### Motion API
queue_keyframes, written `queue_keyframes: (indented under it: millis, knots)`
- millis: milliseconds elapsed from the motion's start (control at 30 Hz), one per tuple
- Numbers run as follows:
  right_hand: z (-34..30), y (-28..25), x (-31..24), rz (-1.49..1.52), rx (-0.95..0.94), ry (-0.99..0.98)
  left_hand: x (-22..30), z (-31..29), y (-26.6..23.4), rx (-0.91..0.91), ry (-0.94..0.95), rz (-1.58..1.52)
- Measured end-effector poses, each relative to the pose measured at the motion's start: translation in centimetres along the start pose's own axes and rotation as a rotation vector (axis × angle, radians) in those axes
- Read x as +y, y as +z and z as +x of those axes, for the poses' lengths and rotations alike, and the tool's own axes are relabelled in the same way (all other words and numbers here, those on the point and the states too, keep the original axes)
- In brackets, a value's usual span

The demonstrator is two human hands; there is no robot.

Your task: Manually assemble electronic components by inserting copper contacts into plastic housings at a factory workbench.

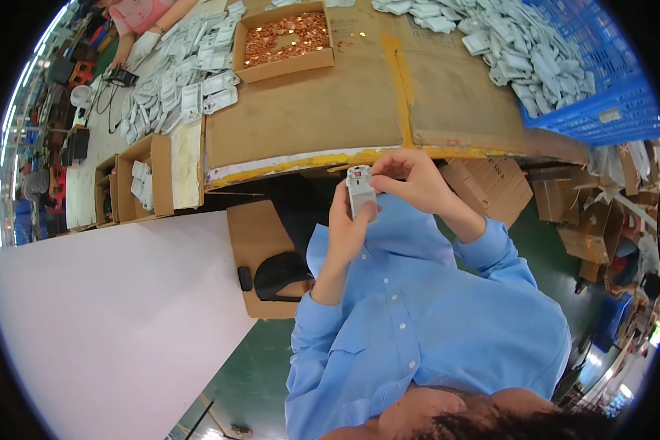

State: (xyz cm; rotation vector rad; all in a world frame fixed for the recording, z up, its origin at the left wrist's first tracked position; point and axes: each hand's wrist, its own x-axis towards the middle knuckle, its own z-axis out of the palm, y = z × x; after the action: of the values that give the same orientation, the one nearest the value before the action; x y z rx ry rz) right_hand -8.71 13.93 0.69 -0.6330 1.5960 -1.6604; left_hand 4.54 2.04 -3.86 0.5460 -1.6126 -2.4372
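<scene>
Close to my body, just off the table's near edge, my left hand (347,227) is wrapped round a small white plastic housing (361,196). The housing stands roughly upright, with a recessed, slotted upper end where a bit of reddish colour shows. At that upper end my right hand (416,181) is closed, thumb and fingertips pinched together beside the housing. Whatever the pinch holds, if anything, is too small to make out. Beyond my hands, a cardboard tray (286,72) of small copper-coloured metal pieces sits on the table (301,121).
Piles of white plastic housings lie at the table's far left (176,73) and far right, the right pile (539,66) spilling from a blue crate (601,110). An open cardboard box (145,180) stands at left. A co-worker's gloved hand (145,45) is at upper left.
</scene>
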Motion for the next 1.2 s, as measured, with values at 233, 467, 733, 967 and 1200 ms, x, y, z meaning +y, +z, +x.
queue_keyframes:
  millis: [233, 467, 733, 967, 1200]
  knots:
    - [-1.0, 1.3, 1.4, -0.226, 0.029, -0.082, 0.8, -0.8, -0.4, 0.015, -0.025, 0.04]
    - [-1.0, 2.0, 1.4, -0.609, 0.096, -0.324, 1.1, -1.0, -0.1, -0.019, 0.038, 0.137]
    - [-0.9, 2.0, 1.5, -0.349, 0.076, -0.206, 1.1, -1.0, 0.4, -0.024, 0.021, 0.109]
    - [-0.7, 1.8, 2.8, -0.261, 0.146, -0.209, 0.6, -0.6, 1.4, 0.007, 0.071, 0.091]
    - [-0.6, 1.7, 4.1, -0.215, 0.262, -0.183, 0.7, -0.8, 2.0, 0.035, 0.074, 0.16]
